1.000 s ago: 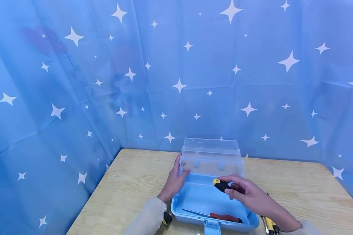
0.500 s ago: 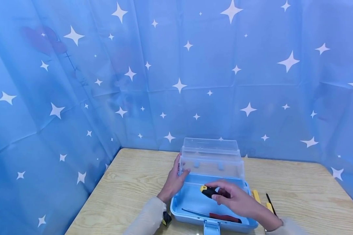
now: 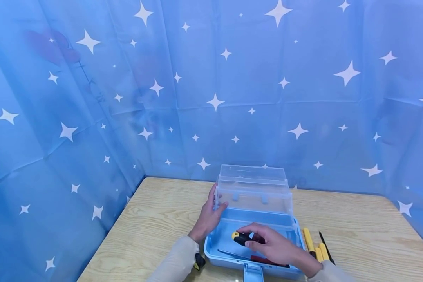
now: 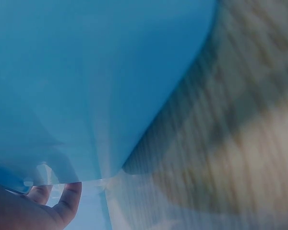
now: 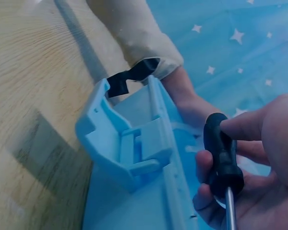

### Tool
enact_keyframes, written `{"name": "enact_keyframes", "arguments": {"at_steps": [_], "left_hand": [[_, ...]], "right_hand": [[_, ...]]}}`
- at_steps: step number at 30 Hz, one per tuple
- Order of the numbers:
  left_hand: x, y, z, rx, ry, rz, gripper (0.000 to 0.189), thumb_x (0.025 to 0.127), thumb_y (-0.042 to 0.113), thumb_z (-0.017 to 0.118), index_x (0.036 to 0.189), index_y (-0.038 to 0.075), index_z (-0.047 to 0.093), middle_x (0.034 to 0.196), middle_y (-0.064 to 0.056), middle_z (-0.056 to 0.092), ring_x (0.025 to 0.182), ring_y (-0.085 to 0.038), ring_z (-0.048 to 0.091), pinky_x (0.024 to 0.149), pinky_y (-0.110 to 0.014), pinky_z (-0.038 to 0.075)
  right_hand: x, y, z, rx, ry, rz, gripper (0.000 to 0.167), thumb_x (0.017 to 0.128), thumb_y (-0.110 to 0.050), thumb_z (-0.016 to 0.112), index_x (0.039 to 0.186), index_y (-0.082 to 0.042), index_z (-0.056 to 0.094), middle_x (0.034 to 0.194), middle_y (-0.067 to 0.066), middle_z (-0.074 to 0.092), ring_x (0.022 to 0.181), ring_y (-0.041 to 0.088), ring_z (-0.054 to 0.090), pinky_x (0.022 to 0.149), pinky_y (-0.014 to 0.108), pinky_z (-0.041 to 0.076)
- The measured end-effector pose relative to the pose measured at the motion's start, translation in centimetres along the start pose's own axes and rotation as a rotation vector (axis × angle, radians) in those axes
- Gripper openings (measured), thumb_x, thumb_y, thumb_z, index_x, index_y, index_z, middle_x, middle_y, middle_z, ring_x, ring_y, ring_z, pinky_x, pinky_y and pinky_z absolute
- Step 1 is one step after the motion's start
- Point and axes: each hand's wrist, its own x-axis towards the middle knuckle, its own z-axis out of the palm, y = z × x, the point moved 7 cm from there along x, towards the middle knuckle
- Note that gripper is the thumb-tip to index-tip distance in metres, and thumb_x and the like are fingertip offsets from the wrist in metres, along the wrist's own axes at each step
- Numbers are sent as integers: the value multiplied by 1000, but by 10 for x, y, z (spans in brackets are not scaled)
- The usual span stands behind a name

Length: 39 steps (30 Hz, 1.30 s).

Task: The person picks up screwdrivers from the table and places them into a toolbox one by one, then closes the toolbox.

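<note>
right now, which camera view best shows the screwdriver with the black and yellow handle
Right wrist view: the screwdriver appears close up, black grip and metal shaft visible. The head view shows its yellow-ended handle in the right hand; the left wrist view misses it.

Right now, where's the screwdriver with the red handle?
In the head view, the red-handled screwdriver lies inside the blue box along its near side, behind the latch, just below the right hand.
</note>
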Motion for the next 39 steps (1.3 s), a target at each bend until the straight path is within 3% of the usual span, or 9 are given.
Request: {"name": "enact_keyframes", "arguments": {"at_steps": [7,19,29,39], "left_hand": [[0,0,-1,-3,5,0,68,102,38,51,156,46,11,151,-6,43,138,-32,43,108,-64,37],[1,0,0,-4,-6,13,69,102,38,51,157,44,9,152,-7,43,139,-33,42,108,-64,36],[1,0,-1,-7,-5,5,69,102,37,51,156,47,10,152,-6,42,139,-33,42,108,-65,35],[1,-1,0,-15,-7,1,68,102,38,51,156,47,9,152,-6,42,139,-34,41,107,-67,36]], "right_hand": [[4,6,6,17,-17,10,33,102,-19,54,134,-14,60,123,10,60,85,12,60,70,25,51],[8,21,9,27,-20,64,32,102,-20,55,133,-18,61,126,8,60,85,14,58,69,26,49],[11,29,10,7,-33,97,31,101,-21,56,132,-20,62,126,5,61,94,17,58,78,26,49],[12,37,9,-25,-14,107,30,100,-24,58,130,-22,63,121,1,61,97,16,58,79,27,49]]}}
